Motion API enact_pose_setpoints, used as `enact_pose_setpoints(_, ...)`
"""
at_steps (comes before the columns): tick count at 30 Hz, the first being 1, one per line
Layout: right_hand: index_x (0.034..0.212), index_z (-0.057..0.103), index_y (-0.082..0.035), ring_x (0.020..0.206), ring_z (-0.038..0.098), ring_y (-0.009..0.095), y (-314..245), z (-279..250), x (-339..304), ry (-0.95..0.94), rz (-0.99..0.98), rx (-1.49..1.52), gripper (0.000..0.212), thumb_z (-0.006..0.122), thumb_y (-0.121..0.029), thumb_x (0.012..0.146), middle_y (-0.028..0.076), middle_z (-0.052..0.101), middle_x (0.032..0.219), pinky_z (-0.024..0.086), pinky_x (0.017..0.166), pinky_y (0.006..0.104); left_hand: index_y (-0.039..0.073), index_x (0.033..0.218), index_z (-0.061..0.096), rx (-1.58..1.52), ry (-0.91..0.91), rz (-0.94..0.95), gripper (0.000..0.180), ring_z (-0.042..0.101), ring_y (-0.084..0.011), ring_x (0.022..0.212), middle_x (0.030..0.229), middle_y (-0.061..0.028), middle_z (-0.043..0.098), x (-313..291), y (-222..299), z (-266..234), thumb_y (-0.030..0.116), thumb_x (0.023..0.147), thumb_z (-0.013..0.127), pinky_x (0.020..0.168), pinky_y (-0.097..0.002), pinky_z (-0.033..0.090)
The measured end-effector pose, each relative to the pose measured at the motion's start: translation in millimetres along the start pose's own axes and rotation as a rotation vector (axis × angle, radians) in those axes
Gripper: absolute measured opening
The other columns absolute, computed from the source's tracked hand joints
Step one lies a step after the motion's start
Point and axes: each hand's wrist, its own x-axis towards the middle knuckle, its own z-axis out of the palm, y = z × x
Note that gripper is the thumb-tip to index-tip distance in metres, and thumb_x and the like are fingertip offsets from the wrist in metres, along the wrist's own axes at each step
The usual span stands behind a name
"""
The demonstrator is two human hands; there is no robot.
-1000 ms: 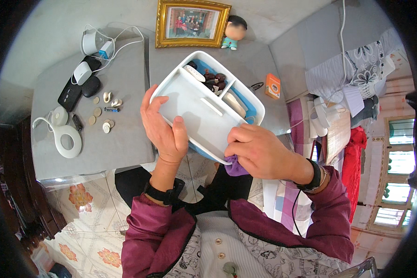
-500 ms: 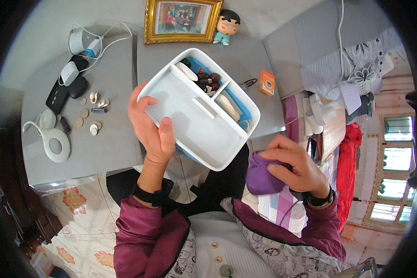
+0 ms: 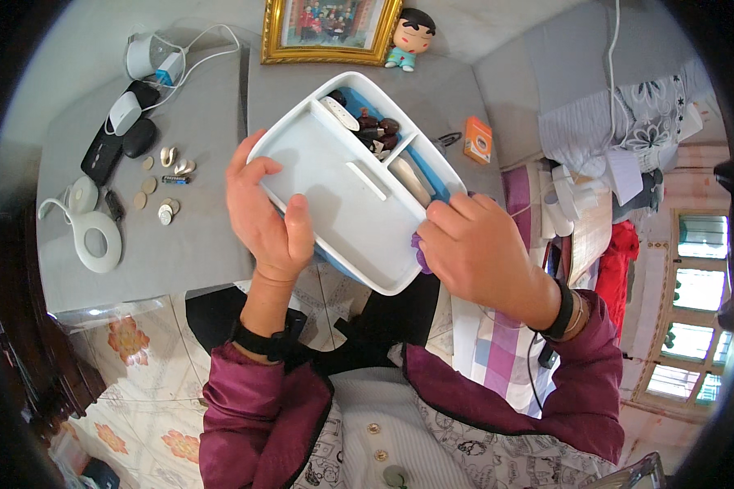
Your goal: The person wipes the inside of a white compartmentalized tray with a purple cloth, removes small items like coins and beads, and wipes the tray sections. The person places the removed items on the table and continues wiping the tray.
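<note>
My left hand [image 3: 271, 216] grips the left side of a white storage box [image 3: 322, 183] with a blue lower part, tilted over the table's front edge. Its large compartment is bare inside, with a raised white strip. The far compartment holds a white oval piece [image 3: 340, 112] and several small dark brown objects [image 3: 377, 129]; the right one holds a pale flat object [image 3: 411, 179]. Closed round a purple cloth [image 3: 421, 253], my right hand [image 3: 485, 253] is at the box's right corner, fingertips at the rim. Most of the cloth is hidden under that hand.
On the grey table [image 3: 196, 253] at left lie several coins [image 3: 140, 200], a battery [image 3: 174, 180], a black case [image 3: 139, 138] and a white ring-shaped device [image 3: 99, 248]. Behind the box stand a gold picture frame [image 3: 326, 57] and a figurine [image 3: 410, 39]. An orange box [image 3: 478, 140] stands at right.
My right hand has moved left and up with the purple cloth, from beside the box onto its right corner. My left hand keeps its hold; the box has shifted slightly.
</note>
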Motion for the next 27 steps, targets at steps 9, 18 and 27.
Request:
enact_pose_setpoints(9, 0.093, 0.067, 0.005, 0.092, 0.054, 0.020, 42, -43, -44, 0.086, 0.385, 1.137, 0.021, 0.057, -0.013, 0.088, 0.012, 0.056, 0.100, 0.041, 0.084, 0.0298, 0.000, 0.107, 0.053, -0.043, 0.007, -0.030, 0.041, 0.058, -0.0428, 0.112, 0.127, -0.0331, 0.057, -2, -4, 2, 0.038, 0.091, 0.055, 0.097, -0.0466, 0.045)
enact_pose_setpoints(18, 0.095, 0.070, -0.006, 0.086, 0.059, 0.023, 4, -16, -16, 0.070, 0.068, 0.161, 0.019, 0.072, -0.017, 0.080, 0.007, 0.060, 0.104, 0.045, 0.073, 0.0357, 0.000, 0.105, 0.053, -0.016, -0.001, -0.037, 0.043, 0.058, -0.0412, 0.111, 0.128, -0.0339, 0.056, -2, -3, 2, 0.042, 0.094, 0.051, 0.096, -0.0455, 0.045)
enact_pose_setpoints(27, 0.094, 0.067, -0.010, 0.088, 0.054, 0.020, -6, -9, -1, 0.051, -0.029, 0.148, 0.018, 0.072, -0.018, 0.078, 0.002, 0.058, 0.103, 0.042, 0.074, 0.0337, 0.001, 0.105, 0.052, -0.024, 0.004, -0.046, 0.044, 0.058, -0.0413, 0.114, 0.129, -0.0347, 0.055, -4, -3, 3, 0.044, 0.095, 0.050, 0.097, -0.0451, 0.045)
